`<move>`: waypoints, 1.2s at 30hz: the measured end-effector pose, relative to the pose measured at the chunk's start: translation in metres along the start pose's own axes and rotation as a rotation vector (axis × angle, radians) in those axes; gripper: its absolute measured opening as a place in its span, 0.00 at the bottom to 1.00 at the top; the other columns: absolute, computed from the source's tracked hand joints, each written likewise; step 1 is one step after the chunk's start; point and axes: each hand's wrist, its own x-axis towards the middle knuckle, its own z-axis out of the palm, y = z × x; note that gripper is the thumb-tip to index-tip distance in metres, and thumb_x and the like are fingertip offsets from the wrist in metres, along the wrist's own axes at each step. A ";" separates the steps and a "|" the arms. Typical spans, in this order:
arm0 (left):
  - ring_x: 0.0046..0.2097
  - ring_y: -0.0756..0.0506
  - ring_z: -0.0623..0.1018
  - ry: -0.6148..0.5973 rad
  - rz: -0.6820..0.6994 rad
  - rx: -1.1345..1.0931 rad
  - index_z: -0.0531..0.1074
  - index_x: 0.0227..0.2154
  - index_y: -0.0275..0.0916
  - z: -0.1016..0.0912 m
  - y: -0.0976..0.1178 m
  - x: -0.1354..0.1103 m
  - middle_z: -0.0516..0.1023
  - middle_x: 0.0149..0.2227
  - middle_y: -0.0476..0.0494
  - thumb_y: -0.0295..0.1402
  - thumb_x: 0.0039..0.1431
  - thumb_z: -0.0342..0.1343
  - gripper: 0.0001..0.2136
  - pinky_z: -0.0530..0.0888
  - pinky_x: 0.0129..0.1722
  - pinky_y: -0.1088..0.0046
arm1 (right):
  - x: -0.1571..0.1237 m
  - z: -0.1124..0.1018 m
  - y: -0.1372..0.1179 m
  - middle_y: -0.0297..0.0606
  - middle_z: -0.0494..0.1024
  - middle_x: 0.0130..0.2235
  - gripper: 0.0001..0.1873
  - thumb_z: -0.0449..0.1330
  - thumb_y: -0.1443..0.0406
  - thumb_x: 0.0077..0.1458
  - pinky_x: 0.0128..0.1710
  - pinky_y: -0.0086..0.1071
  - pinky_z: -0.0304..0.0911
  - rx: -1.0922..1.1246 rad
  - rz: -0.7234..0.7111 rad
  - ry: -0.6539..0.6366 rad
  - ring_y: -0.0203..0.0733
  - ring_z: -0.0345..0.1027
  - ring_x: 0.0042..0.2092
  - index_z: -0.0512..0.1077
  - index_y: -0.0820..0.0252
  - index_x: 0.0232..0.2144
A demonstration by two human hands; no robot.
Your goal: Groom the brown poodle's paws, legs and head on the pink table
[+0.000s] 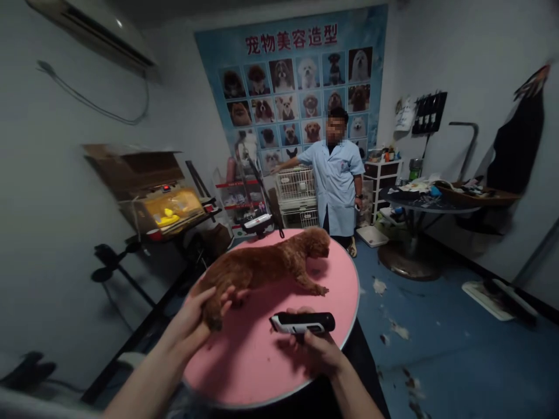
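- Pink round tabletop (343, 282), pale-rimmed, bears a curly brown dog (262, 265) stretched from nine o'clock to one, head at the far end.
- Left hand (196, 314), at nine o'clock, is curled around the dog's hind leg.
- Right hand (317, 343), at four o'clock, grips a black-and-silver clipper (305, 322), held apart from the dog.
- Blue floor (428, 326) at three o'clock, strewn with hair tufts.
- Cluttered dark round table (419, 201) at two.
- Person in a light-blue coat (336, 174) at one, arm outstretched.
- Dog-photo poster (292, 84) at twelve.
- Yellow-lit box (177, 206) at ten.
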 end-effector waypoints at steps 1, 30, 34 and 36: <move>0.18 0.52 0.73 0.010 -0.003 0.001 0.67 0.37 0.32 0.002 0.004 -0.002 0.75 0.24 0.45 0.18 0.61 0.43 0.09 0.74 0.17 0.81 | 0.002 0.007 0.001 0.43 0.78 0.44 0.30 0.71 0.53 0.41 0.37 0.35 0.68 -0.065 -0.041 0.028 0.43 0.75 0.38 0.68 0.55 0.45; 0.16 0.56 0.57 -0.297 -0.386 -0.298 0.53 0.27 0.40 0.003 0.037 -0.023 0.54 0.21 0.55 0.17 0.56 0.40 0.11 0.60 0.11 0.86 | 0.082 0.089 0.034 0.47 0.77 0.47 0.19 0.65 0.54 0.50 0.51 0.43 0.70 -1.058 -0.991 -0.013 0.46 0.73 0.50 0.68 0.56 0.40; 0.16 0.56 0.57 -0.311 -0.383 -0.295 0.53 0.26 0.40 0.000 0.038 -0.021 0.53 0.21 0.55 0.16 0.55 0.40 0.11 0.60 0.10 0.86 | 0.088 0.089 0.046 0.46 0.78 0.46 0.16 0.62 0.54 0.53 0.52 0.42 0.68 -1.129 -0.888 -0.012 0.45 0.73 0.50 0.69 0.56 0.41; 0.15 0.57 0.57 -0.321 -0.378 -0.272 0.52 0.26 0.40 -0.002 0.039 -0.022 0.53 0.21 0.55 0.16 0.54 0.40 0.11 0.60 0.11 0.86 | 0.085 0.087 0.048 0.46 0.78 0.46 0.16 0.63 0.57 0.53 0.51 0.40 0.70 -1.118 -0.947 -0.027 0.45 0.73 0.50 0.68 0.56 0.42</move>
